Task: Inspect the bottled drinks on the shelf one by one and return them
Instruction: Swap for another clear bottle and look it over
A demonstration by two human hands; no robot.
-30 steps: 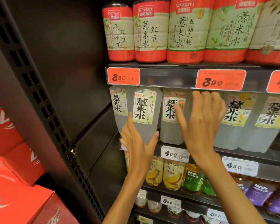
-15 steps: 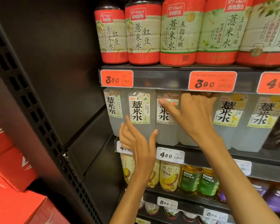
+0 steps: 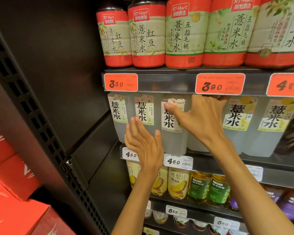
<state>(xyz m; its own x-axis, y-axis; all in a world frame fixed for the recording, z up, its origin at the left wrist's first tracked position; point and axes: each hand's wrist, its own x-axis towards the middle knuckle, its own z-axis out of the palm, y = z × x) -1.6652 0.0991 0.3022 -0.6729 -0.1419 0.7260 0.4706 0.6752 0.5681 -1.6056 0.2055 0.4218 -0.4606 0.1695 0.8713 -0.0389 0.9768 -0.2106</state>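
Observation:
A row of clear barley-water bottles with white labels stands on the middle shelf (image 3: pixel 210 160). My right hand (image 3: pixel 199 119) reaches into this row. Its thumb lies spread across the label of the third bottle (image 3: pixel 174 141). Its fingers curl up under the shelf edge, over the top of the fourth bottle (image 3: pixel 198 145), which it mostly hides. My left hand (image 3: pixel 143 146) is held open with fingers spread, just in front of the lower part of the second bottle (image 3: pixel 143 114), and holds nothing. The first bottle (image 3: pixel 118 116) stands untouched at the far left.
Red-labelled bottles (image 3: pixel 148 36) fill the upper shelf above orange price tags (image 3: pixel 120 82). Juice and green tea bottles (image 3: pixel 199 187) stand on the shelf below. A dark perforated side panel (image 3: pixel 41 124) closes the left, with red cartons (image 3: pixel 12 192) beyond it.
My right hand has pushed deeper into the row, fingers now curled under the shelf edge. My left hand has dropped slightly away from the second bottle. The view has moved closer.

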